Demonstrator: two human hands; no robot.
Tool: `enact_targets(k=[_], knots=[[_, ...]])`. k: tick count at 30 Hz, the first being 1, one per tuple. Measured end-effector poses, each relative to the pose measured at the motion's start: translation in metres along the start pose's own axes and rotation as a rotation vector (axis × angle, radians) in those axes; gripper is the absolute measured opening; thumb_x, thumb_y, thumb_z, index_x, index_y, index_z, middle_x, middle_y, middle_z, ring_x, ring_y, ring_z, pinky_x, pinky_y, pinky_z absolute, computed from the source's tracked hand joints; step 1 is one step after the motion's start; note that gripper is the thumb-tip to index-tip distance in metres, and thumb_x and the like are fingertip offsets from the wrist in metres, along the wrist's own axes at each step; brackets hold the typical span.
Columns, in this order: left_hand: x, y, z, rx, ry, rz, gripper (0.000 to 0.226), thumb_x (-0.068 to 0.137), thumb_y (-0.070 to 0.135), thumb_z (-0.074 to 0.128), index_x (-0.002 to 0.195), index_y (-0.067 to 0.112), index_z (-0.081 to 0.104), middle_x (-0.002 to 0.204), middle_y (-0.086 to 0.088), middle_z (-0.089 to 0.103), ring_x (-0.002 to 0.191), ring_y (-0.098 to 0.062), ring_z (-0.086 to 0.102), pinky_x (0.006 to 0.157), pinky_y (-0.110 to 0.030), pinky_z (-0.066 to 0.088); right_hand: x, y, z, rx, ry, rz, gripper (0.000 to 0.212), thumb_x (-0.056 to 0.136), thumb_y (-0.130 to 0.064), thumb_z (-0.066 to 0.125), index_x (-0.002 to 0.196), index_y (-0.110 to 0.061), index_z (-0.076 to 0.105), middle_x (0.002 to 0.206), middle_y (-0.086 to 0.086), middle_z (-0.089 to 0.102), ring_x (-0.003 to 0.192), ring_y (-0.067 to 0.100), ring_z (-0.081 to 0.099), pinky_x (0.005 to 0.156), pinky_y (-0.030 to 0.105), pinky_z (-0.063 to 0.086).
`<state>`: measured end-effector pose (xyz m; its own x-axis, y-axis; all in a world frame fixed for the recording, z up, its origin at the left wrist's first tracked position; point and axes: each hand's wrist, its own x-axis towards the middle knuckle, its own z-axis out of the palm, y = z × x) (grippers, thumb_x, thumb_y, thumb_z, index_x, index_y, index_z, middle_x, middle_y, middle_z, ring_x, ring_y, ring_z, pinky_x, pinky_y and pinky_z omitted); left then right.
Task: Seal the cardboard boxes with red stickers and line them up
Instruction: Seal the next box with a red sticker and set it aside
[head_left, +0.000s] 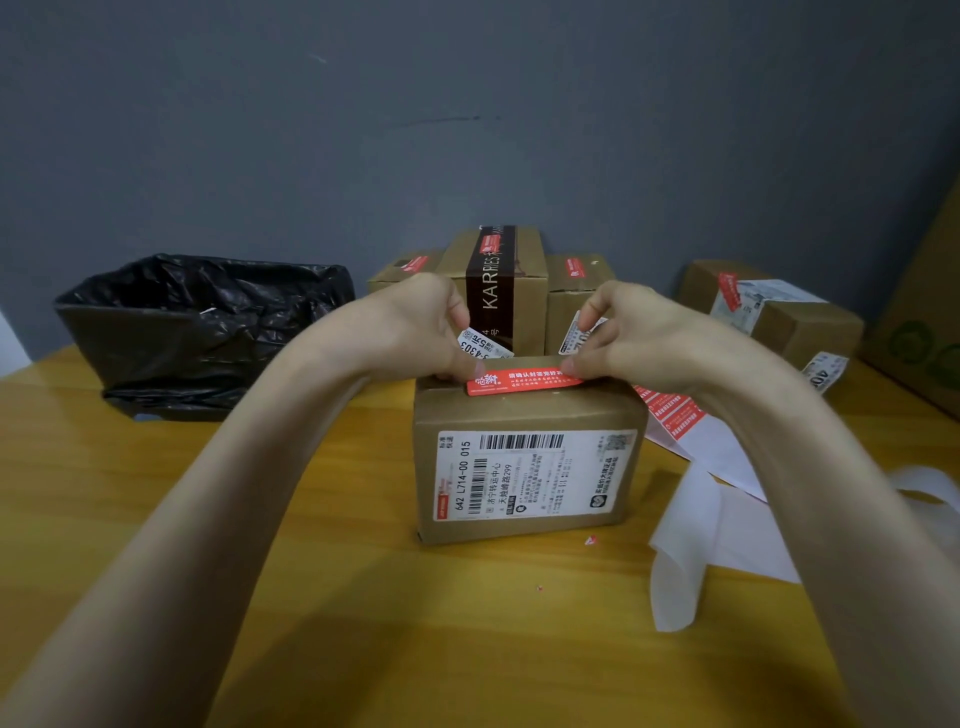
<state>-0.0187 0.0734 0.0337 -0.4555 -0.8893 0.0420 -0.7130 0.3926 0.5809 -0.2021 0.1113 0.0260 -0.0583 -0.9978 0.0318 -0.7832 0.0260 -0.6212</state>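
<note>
Sticker (522, 381) sits on top of the box (524, 467) near the front edge, long axis left-right. Left hand (415, 332) pinches its left end and right hand (628, 338) its right end, fingers curled, both equally close. Next move is probably a straight press down, then smoothing outward along that axis. The flap seam isn't visible; sealed boxes (498, 280) stand just behind.

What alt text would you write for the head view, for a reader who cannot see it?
The left hand and right hand hold the ends of a red sticker on top of a labelled cardboard box on a wooden table. Behind stand boxes already stickered; a black bag sits left, white backing paper right.
</note>
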Motion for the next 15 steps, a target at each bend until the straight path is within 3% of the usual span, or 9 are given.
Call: enact_targets(k=[6, 15], knots=[[0.0002, -0.0004, 0.0014, 0.001, 0.027, -0.009, 0.029, 0.077, 0.017, 0.074, 0.079, 0.021, 0.045, 0.074, 0.0, 0.067, 0.071, -0.01, 0.06, 0.07, -0.028, 0.047, -0.0009, -0.0009, -0.0003, -0.024, 0.013, -0.011, 0.029, 0.08, -0.024, 0.072, 0.086, -0.025, 0.044, 0.107, 0.005, 0.062, 0.098, 0.02, 0.06, 0.092, 0.041, 0.048], [0.0013, -0.0005, 0.0028, 0.042, 0.056, -0.035, 0.031, 0.076, 0.021, 0.076, 0.078, 0.021, 0.045, 0.082, -0.001, 0.065, 0.077, -0.016, 0.058, 0.066, -0.029, 0.043, -0.0022, -0.0035, 0.0013, -0.052, 0.025, -0.016, 0.028, 0.08, -0.024, 0.072, 0.084, -0.025, 0.044, 0.107, 0.004, 0.062, 0.099, 0.019, 0.059, 0.091, 0.039, 0.048]])
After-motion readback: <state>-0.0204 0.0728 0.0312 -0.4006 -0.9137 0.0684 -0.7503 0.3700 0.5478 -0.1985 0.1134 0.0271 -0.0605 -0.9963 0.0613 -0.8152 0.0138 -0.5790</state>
